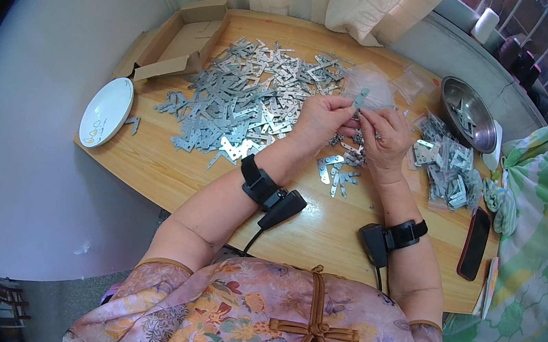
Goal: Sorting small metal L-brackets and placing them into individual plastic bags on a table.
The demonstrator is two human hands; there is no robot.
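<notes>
Both hands meet over the right middle of the wooden table (pixel 280 230). My left hand (pixel 322 118) pinches a flat metal bracket (pixel 361 98) that points up between finger and thumb. Close against it, my right hand (pixel 388 134) has its fingers pressed together at the bracket's lower end; whatever small thing it may hold is hidden. Beneath the hands lie small screws (pixel 354 152), partly covered. A few loose L-shaped brackets (pixel 336 172) rest just nearer to me. Left of my left hand spreads a large heap of metal brackets (pixel 245 98).
An open cardboard box (pixel 180 44) and a white plate (pixel 106 112) stand at the left. To the right are filled clear plastic bags (pixel 453 174), a steel bowl (pixel 468 113) with brackets in it, and a phone (pixel 475 244). Clear bags (pixel 372 80) lie behind my hands.
</notes>
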